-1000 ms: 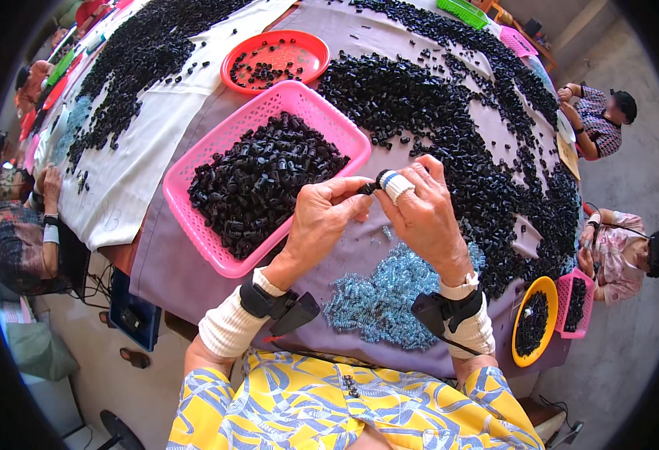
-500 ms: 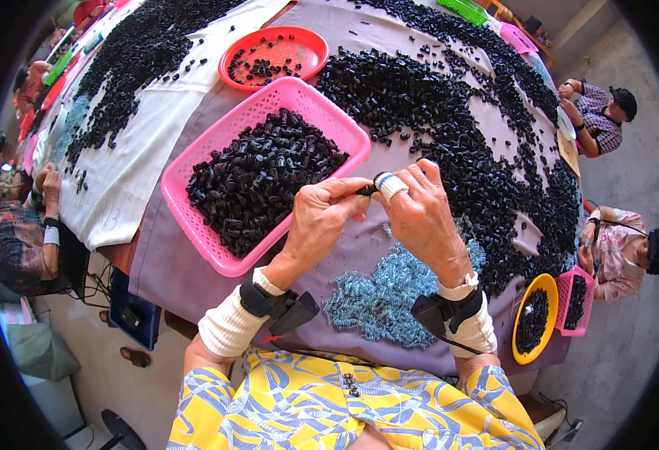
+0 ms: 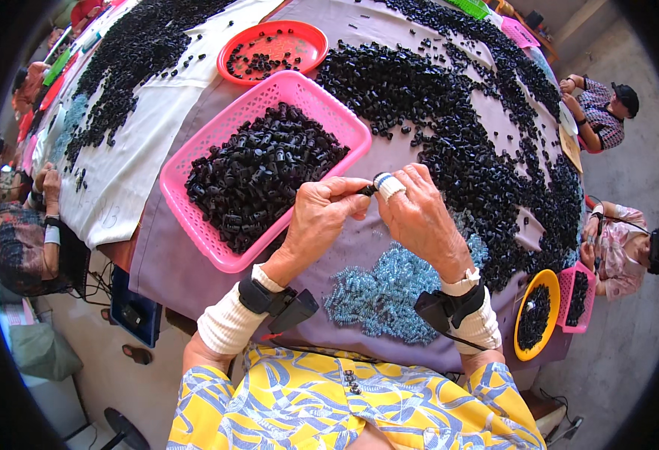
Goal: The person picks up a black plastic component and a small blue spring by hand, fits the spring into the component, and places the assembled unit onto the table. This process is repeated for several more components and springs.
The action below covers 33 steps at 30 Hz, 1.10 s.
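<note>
Fingertips of both my hands meet over the purple cloth, just right of a pink basket. My left hand pinches a small black plastic part. My right hand, with a white band around one finger, is closed on the other end of that same part; its exact shape is mostly hidden by the fingers. The pink basket holds a heap of small black plastic parts. Below my hands lies a pile of small pale-blue metal springs. Loose black parts spread in a big heap to the right.
A red plate with some black parts stands beyond the basket. At right are a yellow plate and a smaller pink basket. Co-workers sit around the table, among them a person at right and another at left.
Both hands stay nearly in place, still pinching the small black part. The right hand's fingers have curled and shifted slightly; the view has moved a little.
</note>
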Each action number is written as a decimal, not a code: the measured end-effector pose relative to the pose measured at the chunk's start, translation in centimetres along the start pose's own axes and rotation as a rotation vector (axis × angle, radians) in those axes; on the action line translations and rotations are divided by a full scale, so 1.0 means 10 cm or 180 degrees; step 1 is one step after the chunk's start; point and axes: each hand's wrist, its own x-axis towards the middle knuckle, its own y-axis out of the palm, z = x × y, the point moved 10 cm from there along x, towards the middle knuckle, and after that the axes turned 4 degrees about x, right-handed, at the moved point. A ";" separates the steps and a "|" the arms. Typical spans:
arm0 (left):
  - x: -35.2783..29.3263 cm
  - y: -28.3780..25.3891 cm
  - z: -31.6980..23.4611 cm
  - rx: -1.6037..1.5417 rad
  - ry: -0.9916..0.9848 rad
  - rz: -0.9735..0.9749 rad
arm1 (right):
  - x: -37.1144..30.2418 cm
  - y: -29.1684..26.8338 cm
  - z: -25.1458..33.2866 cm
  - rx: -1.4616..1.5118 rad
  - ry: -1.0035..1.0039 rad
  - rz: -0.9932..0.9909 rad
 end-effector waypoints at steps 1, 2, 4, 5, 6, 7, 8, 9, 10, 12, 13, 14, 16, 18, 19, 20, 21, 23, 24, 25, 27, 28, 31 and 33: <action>0.00 0.01 0.01 -0.0047 -0.0046 0.0010 | -0.01 0.00 0.01 0.0007 -0.0038 -0.0022; 0.00 0.01 0.02 -0.0045 -0.0050 0.0016 | -0.02 0.00 0.00 0.0007 -0.0031 -0.0022; 0.01 0.00 0.02 0.0081 0.0070 0.0025 | -0.04 0.00 -0.01 -0.0036 -0.0048 -0.0083; 0.01 0.01 0.04 0.0083 0.0061 0.0025 | -0.05 0.01 -0.01 -0.0029 -0.0043 -0.0081; 0.01 -0.01 0.03 0.0096 0.0124 -0.0052 | -0.05 0.03 -0.02 -0.0024 -0.0047 -0.0068; 0.00 -0.03 0.02 0.0109 0.0187 -0.0129 | -0.05 0.04 -0.02 -0.0018 -0.0051 -0.0054; 0.00 -0.02 0.02 0.0108 0.0177 -0.0119 | -0.06 0.04 -0.03 -0.0019 -0.0037 -0.0051; -0.01 0.00 0.01 0.0054 0.0118 -0.0116 | -0.06 0.05 -0.04 -0.0018 -0.0036 -0.0027; -0.01 0.00 0.02 0.0001 0.0058 -0.0114 | -0.07 0.05 -0.05 -0.0017 -0.0036 -0.0004; -0.01 0.01 0.01 0.0087 0.0100 -0.0050 | -0.07 0.05 -0.04 -0.0025 -0.0049 0.0025; -0.01 0.02 0.00 0.0170 0.0148 0.0018 | -0.08 0.06 -0.04 -0.0042 -0.0064 0.0052; -0.01 0.03 0.00 0.0170 0.0141 0.0021 | -0.09 0.07 -0.03 -0.0039 -0.0058 0.0055; -0.02 0.04 0.03 0.0110 0.0027 0.0062 | -0.11 0.07 -0.03 -0.0045 -0.0039 0.0012; -0.02 0.05 0.05 0.0041 -0.0014 0.0061 | -0.11 0.08 -0.02 -0.0024 -0.0052 -0.0002; -0.02 0.05 0.06 -0.0030 -0.0049 0.0060 | -0.11 0.09 -0.02 -0.0007 -0.0068 -0.0018; -0.01 0.06 0.07 -0.0033 -0.0050 0.0065 | -0.11 0.08 -0.02 -0.0011 -0.0063 -0.0015; 0.00 0.06 0.05 0.0006 0.0064 0.0029 | -0.11 0.08 -0.03 0.0018 -0.0034 -0.0004; 0.01 0.07 0.04 0.0048 0.0174 -0.0009 | -0.11 0.08 -0.04 0.0052 -0.0003 0.0006; 0.00 0.05 0.00 0.0119 0.0326 -0.0119 | -0.10 0.07 -0.03 0.0118 0.0016 -0.0027; -0.01 0.03 -0.04 0.0190 0.0479 -0.0228 | -0.10 0.06 -0.04 0.0183 0.0034 -0.0060; -0.02 0.05 -0.08 0.0373 0.0609 -0.0315 | -0.13 0.08 -0.07 0.0238 0.0102 -0.0043; -0.03 0.05 -0.13 0.0555 0.0743 -0.0410 | -0.14 0.09 -0.09 0.0295 0.0162 -0.0026; -0.09 0.04 -0.27 0.0991 0.1285 -0.0587 | -0.14 0.11 -0.13 0.0523 0.0308 -0.0030; -0.05 0.04 -0.21 0.0910 0.1129 -0.0580 | -0.14 0.15 -0.15 0.0405 0.0288 0.0067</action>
